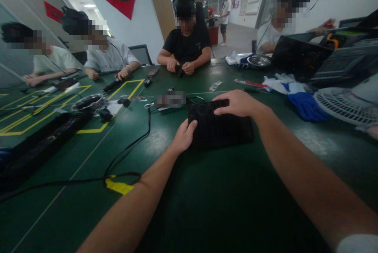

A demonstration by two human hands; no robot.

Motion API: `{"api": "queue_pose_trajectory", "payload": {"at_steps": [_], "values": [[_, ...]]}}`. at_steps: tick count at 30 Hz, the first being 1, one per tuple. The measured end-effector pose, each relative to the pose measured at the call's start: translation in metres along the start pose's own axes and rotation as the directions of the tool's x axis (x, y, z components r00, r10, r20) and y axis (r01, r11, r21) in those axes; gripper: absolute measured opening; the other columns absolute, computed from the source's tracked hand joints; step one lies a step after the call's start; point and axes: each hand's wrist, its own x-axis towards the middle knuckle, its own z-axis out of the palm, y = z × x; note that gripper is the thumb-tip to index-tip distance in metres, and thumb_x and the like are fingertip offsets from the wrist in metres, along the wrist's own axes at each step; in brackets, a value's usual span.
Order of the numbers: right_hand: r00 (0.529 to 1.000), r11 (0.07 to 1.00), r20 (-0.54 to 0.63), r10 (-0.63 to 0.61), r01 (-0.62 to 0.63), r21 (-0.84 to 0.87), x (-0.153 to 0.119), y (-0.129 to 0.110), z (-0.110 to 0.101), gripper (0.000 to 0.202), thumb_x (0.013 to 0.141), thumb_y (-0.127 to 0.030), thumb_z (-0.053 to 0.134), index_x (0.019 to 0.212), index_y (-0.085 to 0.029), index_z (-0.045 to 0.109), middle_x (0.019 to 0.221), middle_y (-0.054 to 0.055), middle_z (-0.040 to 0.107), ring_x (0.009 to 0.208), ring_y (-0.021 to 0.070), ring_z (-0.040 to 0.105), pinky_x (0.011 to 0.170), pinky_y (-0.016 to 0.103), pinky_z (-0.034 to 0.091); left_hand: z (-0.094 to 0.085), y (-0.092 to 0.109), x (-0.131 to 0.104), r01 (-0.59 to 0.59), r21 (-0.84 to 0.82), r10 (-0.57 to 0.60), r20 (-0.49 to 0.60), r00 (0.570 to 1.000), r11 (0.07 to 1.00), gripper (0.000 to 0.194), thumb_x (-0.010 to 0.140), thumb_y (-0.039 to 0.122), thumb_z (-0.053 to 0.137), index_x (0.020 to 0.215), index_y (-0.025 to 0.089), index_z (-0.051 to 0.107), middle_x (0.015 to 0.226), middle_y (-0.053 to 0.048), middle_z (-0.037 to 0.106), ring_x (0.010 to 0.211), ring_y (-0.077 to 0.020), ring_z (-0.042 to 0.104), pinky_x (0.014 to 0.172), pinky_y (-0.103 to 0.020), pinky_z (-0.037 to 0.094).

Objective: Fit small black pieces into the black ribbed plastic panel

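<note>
A flat black rectangular object (223, 129), too dark to tell its kind, is tilted up over the green table in front of me. My left hand (183, 138) grips its left edge, thumb on the face towards me and the other fingers hidden behind. Over its upper edge lies my right hand (236, 104), closed on it with the thumb on the near face. Just beyond my left hand, a white-edged device (169, 101), partly blurred out, rests on the table with cables beside it.
A black cable (126, 148) with a yellow tag (119, 186) crosses the table on my left, near a long black tray (44, 142). To the right are blue-and-white gloves (305, 105), a white fan (345, 97) and a metal bowl (259, 61). Several people sit around the table.
</note>
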Motion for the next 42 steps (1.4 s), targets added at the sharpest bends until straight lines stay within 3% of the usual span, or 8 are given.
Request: {"api": "queue_pose_trajectory", "payload": {"at_steps": [9, 22, 34, 42], "values": [[0.997, 0.987, -0.021, -0.079, 0.081, 0.141, 0.001, 0.011, -0.002, 0.053, 0.085, -0.043, 0.081, 0.135, -0.028, 0.079, 0.132, 0.007, 0.080, 0.123, 0.0309, 0.073, 0.109, 0.042, 0.054, 0.000, 0.001, -0.001, -0.010, 0.017, 0.010, -0.009, 1.000, 1.000, 0.045, 0.099, 0.053, 0.052, 0.114, 0.015, 0.071, 0.116, -0.012, 0.079, 0.116, -0.0323, 0.070, 0.106, -0.045, 0.054], [0.996, 0.980, 0.028, -0.088, 0.082, 0.181, -0.002, 0.012, -0.009, 0.055, 0.084, -0.037, 0.080, 0.139, -0.030, 0.077, 0.136, 0.005, 0.078, 0.126, 0.0307, 0.072, 0.114, 0.047, 0.051, 0.000, 0.002, -0.001, -0.024, 0.004, 0.024, 0.006, 1.000, 1.000, 0.044, 0.100, 0.050, 0.051, 0.117, 0.015, 0.071, 0.122, -0.012, 0.079, 0.118, -0.0325, 0.070, 0.107, -0.045, 0.054], [0.994, 0.982, 0.056, -0.092, 0.082, 0.171, -0.003, 0.011, -0.009, 0.065, 0.080, -0.035, 0.084, 0.143, -0.028, 0.074, 0.139, 0.005, 0.077, 0.129, 0.0306, 0.070, 0.114, 0.045, 0.050, 0.000, -0.001, -0.001, -0.004, -0.011, 0.004, -0.001, 1.000, 1.000, 0.046, 0.100, 0.051, 0.051, 0.120, 0.015, 0.071, 0.124, -0.013, 0.078, 0.120, -0.0329, 0.069, 0.109, -0.047, 0.053], [0.996, 0.996, 0.055, -0.073, 0.070, 0.064, -0.003, 0.005, -0.008, 0.070, 0.077, -0.040, 0.087, 0.145, -0.031, 0.072, 0.141, 0.005, 0.075, 0.128, 0.0330, 0.069, 0.110, 0.046, 0.052, -0.001, 0.004, -0.002, 0.008, -0.001, -0.008, 0.005, 1.000, 1.000, 0.047, 0.100, 0.053, 0.051, 0.118, 0.015, 0.071, 0.121, -0.013, 0.078, 0.118, -0.0327, 0.069, 0.108, -0.046, 0.052]]}}
